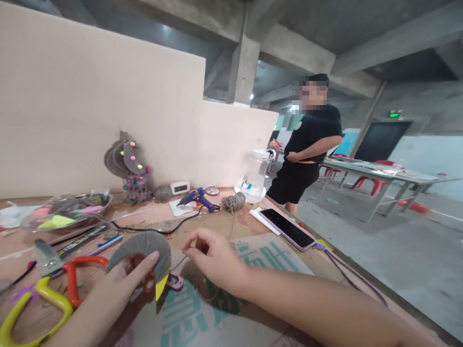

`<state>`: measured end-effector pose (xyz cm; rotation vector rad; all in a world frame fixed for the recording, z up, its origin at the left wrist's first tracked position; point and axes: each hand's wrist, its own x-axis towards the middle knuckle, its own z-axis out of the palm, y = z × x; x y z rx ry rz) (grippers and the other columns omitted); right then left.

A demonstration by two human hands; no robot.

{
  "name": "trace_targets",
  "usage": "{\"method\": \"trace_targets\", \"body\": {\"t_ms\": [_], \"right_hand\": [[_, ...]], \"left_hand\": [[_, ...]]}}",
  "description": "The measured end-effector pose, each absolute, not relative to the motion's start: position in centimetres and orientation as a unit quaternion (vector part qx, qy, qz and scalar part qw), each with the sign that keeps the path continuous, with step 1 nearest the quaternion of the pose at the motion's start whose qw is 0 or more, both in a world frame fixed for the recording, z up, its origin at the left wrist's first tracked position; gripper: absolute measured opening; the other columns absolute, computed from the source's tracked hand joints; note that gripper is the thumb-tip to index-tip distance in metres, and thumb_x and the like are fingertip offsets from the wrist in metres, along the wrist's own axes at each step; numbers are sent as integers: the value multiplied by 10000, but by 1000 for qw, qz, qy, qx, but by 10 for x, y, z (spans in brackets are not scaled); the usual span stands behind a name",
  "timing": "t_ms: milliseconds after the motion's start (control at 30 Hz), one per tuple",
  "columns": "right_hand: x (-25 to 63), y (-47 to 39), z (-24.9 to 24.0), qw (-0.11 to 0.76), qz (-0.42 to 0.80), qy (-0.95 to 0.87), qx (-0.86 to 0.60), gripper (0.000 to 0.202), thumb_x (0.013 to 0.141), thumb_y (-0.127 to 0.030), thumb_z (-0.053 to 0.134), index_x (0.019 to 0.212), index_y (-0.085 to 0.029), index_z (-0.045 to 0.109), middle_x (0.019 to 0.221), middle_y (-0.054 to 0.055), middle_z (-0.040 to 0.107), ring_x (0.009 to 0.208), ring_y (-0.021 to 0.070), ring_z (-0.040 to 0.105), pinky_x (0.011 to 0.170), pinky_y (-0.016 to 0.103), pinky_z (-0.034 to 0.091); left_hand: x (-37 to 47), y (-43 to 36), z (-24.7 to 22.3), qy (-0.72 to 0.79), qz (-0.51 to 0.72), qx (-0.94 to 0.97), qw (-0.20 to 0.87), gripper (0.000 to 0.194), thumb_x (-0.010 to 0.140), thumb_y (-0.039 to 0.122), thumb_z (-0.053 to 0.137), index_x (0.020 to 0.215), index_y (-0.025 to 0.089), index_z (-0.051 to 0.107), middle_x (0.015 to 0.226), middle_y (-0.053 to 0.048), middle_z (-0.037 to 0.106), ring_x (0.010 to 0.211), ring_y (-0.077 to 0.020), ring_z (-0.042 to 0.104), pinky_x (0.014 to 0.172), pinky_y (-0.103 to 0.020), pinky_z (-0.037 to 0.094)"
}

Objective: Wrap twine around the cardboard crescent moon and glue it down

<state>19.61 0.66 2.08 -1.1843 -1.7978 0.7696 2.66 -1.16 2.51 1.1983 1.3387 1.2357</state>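
My left hand is closed on a crescent wound with grey yarn, the thumb pressing its near face. A bare yellow tip sticks out at the crescent's lower end. Thumb and forefinger of my right hand are pinched together just right of it, on a grey yarn strand leading to the crescent. A pink clip-like piece shows beside the yellow tip. Behind my right hand lies a loose skein of grey yarn, with a strand trailing toward me.
Yellow-and-orange-handled scissors lie left. A blue glue gun with a black cord, a finished crescent decoration, a tray of scraps, a plastic jug and a phone stand around. A person stands beyond the table.
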Motion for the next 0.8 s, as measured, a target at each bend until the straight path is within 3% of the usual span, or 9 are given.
{"method": "trace_targets", "body": {"t_ms": [133,233,300,400,500,700,800], "right_hand": [[198,6,25,403,307,-734,-453,90,792,-193,548,751,-163,623,639,-29,542,584,77,463,540,183,358],[199,5,26,377,266,-769,-442,209,830,-268,509,673,-154,589,615,-19,513,606,93,465,562,206,360],[198,6,25,374,270,-767,-447,173,833,-279,503,749,-161,597,620,-21,498,588,93,452,546,209,356],[193,5,21,366,379,-718,-454,189,823,-251,516,999,-193,548,760,-14,562,493,60,419,457,191,332],[187,3,16,347,462,-692,-434,241,808,-238,544,1042,-208,493,871,-2,595,461,38,427,439,178,340],[184,1,17,299,388,-717,-496,177,773,-253,588,939,-194,576,574,-49,524,505,74,467,466,177,335],[187,3,18,274,340,-728,-528,183,749,-288,613,906,-195,615,581,-40,527,508,81,455,466,188,327]], "left_hand": [[24,-6,10,523,484,449,540,375,567,491,673,452,195,474,411,24,475,401,-121,448,415,-234,377],[23,-4,4,527,480,430,554,379,576,483,689,481,181,481,425,37,474,422,-106,444,418,-209,354],[21,-3,3,522,482,417,567,388,595,480,685,488,174,471,443,39,481,452,-104,457,453,-206,376],[16,1,1,536,457,453,547,392,637,513,647,535,160,513,473,29,505,463,-104,467,469,-210,380],[10,5,-3,533,435,483,541,410,678,541,596,555,157,525,487,22,514,459,-108,472,472,-218,380],[9,5,-4,523,438,493,540,400,681,529,599,556,155,533,495,13,526,477,-116,482,474,-217,376],[9,5,-4,532,430,509,522,418,685,538,589,533,154,524,484,12,521,457,-113,469,466,-219,366]]}}
